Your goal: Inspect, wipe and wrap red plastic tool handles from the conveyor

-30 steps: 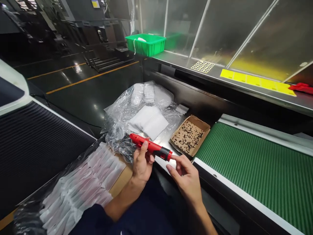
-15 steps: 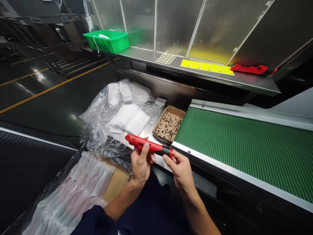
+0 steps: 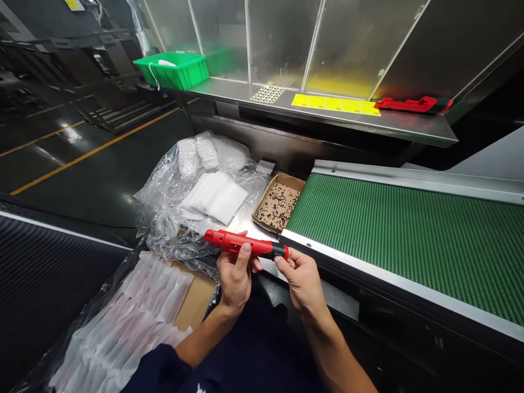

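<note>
A red and black plastic tool housing (image 3: 256,246) lies crosswise between my two hands, above the bench edge. My left hand (image 3: 235,273) is closed around its middle from below, thumb resting on the near side. My right hand (image 3: 302,275) pinches the black end with its red tip, thumb and fingers together. Just beyond the housing is a shallow cardboard box (image 3: 268,221) scattered with tiny black parts. Stacked white foam sleeves (image 3: 219,197) lie to the left of that box, on clear plastic film (image 3: 158,202).
A green conveyor belt (image 3: 401,245) runs off to the right. On the metal shelf (image 3: 233,94) behind are a green bin (image 3: 184,73), a sticker sheet (image 3: 268,94), yellow labels (image 3: 335,103) and another red housing (image 3: 413,105). Wrapped pieces (image 3: 123,322) fill a carton at lower left.
The view has shifted slightly, so shelf and conveyor sit further left in the picture. Both hands keep hold of the housing, with almost no change in their grip.
</note>
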Motion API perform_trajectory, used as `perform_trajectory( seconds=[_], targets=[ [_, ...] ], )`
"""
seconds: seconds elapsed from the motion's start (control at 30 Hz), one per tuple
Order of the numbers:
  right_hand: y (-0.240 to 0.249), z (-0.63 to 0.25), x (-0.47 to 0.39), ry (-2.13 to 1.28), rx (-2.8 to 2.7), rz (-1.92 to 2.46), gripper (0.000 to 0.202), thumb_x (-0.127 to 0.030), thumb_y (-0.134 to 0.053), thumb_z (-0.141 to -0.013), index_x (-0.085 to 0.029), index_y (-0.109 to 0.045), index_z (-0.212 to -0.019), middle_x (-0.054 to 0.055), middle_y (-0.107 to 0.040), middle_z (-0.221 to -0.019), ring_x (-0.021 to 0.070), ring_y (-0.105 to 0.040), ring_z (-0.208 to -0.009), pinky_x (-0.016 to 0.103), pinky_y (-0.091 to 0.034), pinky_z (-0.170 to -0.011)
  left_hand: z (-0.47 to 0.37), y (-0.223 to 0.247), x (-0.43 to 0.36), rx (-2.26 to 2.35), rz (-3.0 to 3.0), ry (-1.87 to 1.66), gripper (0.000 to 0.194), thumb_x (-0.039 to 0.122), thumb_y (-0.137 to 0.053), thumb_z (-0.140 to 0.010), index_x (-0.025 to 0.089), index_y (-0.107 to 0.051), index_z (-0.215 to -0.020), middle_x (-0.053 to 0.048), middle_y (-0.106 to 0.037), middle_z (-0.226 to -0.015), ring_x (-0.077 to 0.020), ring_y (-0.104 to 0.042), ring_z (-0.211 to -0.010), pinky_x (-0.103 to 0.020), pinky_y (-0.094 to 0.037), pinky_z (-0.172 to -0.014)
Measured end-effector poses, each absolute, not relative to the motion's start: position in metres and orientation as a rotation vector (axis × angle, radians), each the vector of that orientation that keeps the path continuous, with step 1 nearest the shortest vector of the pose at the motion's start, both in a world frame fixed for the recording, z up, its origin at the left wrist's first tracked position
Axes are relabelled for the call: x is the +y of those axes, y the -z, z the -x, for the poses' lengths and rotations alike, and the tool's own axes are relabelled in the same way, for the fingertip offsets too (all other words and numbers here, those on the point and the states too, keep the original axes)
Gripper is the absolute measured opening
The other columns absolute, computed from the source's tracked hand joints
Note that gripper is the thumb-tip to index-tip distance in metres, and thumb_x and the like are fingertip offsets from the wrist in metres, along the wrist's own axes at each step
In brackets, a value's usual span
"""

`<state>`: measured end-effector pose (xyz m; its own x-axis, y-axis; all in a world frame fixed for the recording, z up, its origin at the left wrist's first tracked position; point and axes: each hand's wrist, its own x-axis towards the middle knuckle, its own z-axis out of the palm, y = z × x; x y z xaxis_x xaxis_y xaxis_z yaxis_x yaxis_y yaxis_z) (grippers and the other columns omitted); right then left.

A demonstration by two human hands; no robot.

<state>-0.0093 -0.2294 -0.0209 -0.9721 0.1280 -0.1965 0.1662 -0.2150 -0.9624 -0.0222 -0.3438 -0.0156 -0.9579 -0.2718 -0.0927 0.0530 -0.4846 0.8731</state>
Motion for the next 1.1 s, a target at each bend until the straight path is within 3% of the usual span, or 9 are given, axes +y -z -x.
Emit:
perform_trajectory(
  seconds=[0.2,0.37,0.47,0.67,1.1],
  targets=[
    [0.029,0.011,-0.237,2.453,2.031,-0.472,0.037,-0.035,-0.065,-0.070,-0.022,-0.033,-0.057,-0.006,-0.023,-0.060,0.0088,-0.023,-0.056,0.025,-0.021,-0.052,0.014,0.020,-0.343,-1.573,-0.220,2.316,0.043,0.048,-0.086,-0.070,0.015,-0.070,-0.092,-0.001,-0.062,-0.054,-0.0154,-0.058,-0.046,-0.023,-0.046,-0.047],
    [0.031,0.009,-0.237,2.457,2.070,-0.344,0.032,-0.039,-0.066,-0.075,-0.020,-0.046,-0.059,-0.006,-0.030,-0.059,0.0100,-0.027,-0.057,0.026,-0.023,-0.054,0.021,0.011,-0.343,-1.435,-0.329,2.481,0.052,0.050,-0.089,-0.064,0.015,-0.068,-0.096,0.002,-0.059,-0.053,-0.0100,-0.051,-0.042,-0.019,-0.042,-0.045],
    [0.031,0.009,-0.236,2.498,2.017,-0.294,0.036,-0.042,-0.067,-0.076,-0.020,-0.046,-0.057,-0.005,-0.033,-0.060,0.0109,-0.029,-0.059,0.027,-0.024,-0.056,0.026,0.008,-0.344,-1.400,-0.401,2.558,0.060,0.052,-0.090,-0.060,0.014,-0.067,-0.101,0.002,-0.058,-0.053,-0.0095,-0.049,-0.041,-0.019,-0.037,-0.041],
    [0.029,0.011,-0.236,2.511,1.981,-0.317,0.031,-0.045,-0.068,-0.074,-0.018,-0.059,-0.063,-0.005,-0.028,-0.058,0.0103,-0.025,-0.057,0.027,-0.021,-0.053,0.030,0.012,-0.343,-1.388,-0.457,2.582,0.065,0.055,-0.091,-0.056,0.013,-0.066,-0.100,0.004,-0.055,-0.054,-0.0088,-0.047,-0.040,-0.019,-0.036,-0.039],
    [0.025,0.018,-0.235,2.485,1.962,-0.345,0.033,-0.044,-0.070,-0.068,-0.018,-0.053,-0.057,-0.007,-0.023,-0.057,0.0087,-0.025,-0.054,0.026,-0.021,-0.052,0.033,0.012,-0.342,-1.356,-0.472,2.607,0.067,0.054,-0.093,-0.053,0.013,-0.066,-0.099,0.004,-0.056,-0.055,-0.0067,-0.044,-0.038,-0.017,-0.034,-0.039]
  ],
)
